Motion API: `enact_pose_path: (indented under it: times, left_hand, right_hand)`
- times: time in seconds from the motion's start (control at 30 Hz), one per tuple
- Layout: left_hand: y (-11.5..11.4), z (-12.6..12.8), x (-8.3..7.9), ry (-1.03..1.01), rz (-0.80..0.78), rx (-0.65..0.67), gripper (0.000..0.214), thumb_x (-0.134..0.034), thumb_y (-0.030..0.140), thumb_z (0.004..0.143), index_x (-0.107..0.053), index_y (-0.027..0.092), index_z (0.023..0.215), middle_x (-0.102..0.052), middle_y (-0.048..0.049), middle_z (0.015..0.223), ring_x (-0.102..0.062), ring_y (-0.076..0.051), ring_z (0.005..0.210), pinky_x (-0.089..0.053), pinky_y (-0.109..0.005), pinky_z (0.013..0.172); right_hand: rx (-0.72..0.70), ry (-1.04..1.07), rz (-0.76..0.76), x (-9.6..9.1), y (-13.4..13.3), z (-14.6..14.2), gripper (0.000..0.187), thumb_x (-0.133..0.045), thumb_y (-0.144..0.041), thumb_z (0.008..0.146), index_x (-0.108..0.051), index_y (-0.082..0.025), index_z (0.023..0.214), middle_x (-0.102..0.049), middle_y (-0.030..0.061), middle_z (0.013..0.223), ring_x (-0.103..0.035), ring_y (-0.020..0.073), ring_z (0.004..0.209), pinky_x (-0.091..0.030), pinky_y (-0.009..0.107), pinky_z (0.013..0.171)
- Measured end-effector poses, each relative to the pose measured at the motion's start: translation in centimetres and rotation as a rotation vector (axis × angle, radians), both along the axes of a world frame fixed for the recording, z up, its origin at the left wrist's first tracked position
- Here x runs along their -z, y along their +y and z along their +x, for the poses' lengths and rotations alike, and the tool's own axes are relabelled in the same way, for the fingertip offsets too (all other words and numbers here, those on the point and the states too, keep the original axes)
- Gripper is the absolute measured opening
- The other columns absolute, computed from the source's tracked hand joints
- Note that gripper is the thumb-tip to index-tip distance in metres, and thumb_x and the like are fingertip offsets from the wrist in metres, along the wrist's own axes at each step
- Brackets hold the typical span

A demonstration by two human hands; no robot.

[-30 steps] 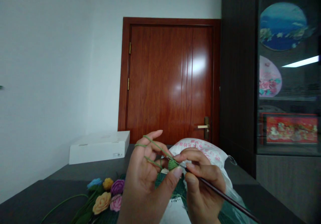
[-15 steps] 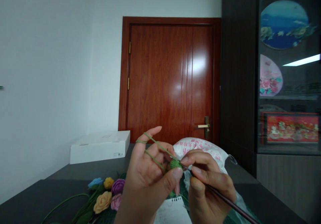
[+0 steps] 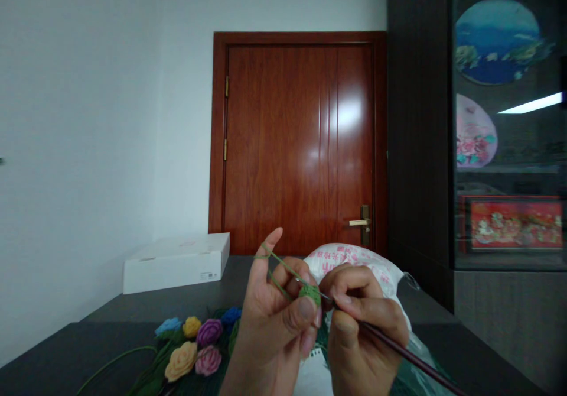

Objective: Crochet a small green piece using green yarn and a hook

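Green yarn (image 3: pixel 283 270) laces the spread fingers of the left hand (image 3: pixel 270 331), thumb pinching a small crocheted piece (image 3: pixel 309 293) — right hand (image 3: pixel 363 331) closed narrowly on a dark crochet hook (image 3: pixel 398 349) — finished fabric roses (image 3: pixel 195 343) lie lower left.

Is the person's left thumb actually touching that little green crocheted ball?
Touching: the head view shows the left thumb pressed against the lower edge of the green crocheted ball, with no gap between them.
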State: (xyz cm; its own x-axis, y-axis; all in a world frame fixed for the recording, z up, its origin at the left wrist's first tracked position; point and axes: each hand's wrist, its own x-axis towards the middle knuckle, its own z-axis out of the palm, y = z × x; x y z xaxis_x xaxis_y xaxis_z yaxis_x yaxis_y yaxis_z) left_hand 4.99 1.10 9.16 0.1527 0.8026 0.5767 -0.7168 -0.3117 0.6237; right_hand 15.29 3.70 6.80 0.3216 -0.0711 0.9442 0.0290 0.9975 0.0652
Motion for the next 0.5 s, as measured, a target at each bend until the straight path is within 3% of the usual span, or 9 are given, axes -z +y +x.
enact_pose_path:
  times: [0.2,0.33,0.4,0.5]
  left_hand:
    - [0.0,0.0,-0.1,0.045,0.045,0.047,0.112,-0.088,0.016,0.075,-0.019,0.049,0.157,-0.069,0.0032,0.093,-0.058,-0.007,0.053,-0.049,-0.013,0.042]
    - [-0.1,-0.1,-0.2,0.095,0.083,0.071,0.116,-0.085,0.014,0.079,-0.009,0.051,0.159,-0.068,0.0040,0.087,-0.057,-0.008,0.052,-0.052,-0.014,0.044]
    - [-0.2,-0.1,-0.3,0.108,0.114,0.026,0.119,-0.084,0.013,0.078,-0.006,0.050,0.160,-0.067,0.0040,0.084,-0.061,-0.010,0.059,-0.055,-0.016,0.049]
    - [-0.5,-0.2,-0.7,0.129,0.169,-0.129,0.124,-0.083,0.006,0.077,-0.001,0.048,0.161,-0.069,0.0039,0.082,-0.064,-0.012,0.068,-0.058,-0.017,0.060]
  right_hand:
    - [0.095,-0.045,0.155,-0.4,-0.2,0.6,0.021,-0.060,-0.007,0.096,-0.067,-0.020,0.111,-0.062,-0.0007,0.078,-0.059,0.0138,0.064,-0.054,0.031,0.054]
    - [0.183,-0.092,0.067,-0.2,-0.8,1.1,0.016,-0.057,-0.007,0.096,-0.065,-0.020,0.096,-0.061,-0.0016,0.073,-0.059,0.0125,0.061,-0.055,0.028,0.053]
    - [0.212,-0.088,0.062,-0.2,-0.9,1.1,0.017,-0.056,-0.006,0.096,-0.064,-0.020,0.095,-0.059,-0.0028,0.069,-0.058,0.0118,0.059,-0.055,0.027,0.052]
    - [0.265,-0.044,0.176,-0.4,-0.8,0.8,0.018,-0.057,-0.006,0.097,-0.065,-0.018,0.107,-0.062,-0.0009,0.075,-0.059,0.0130,0.064,-0.057,0.029,0.054]
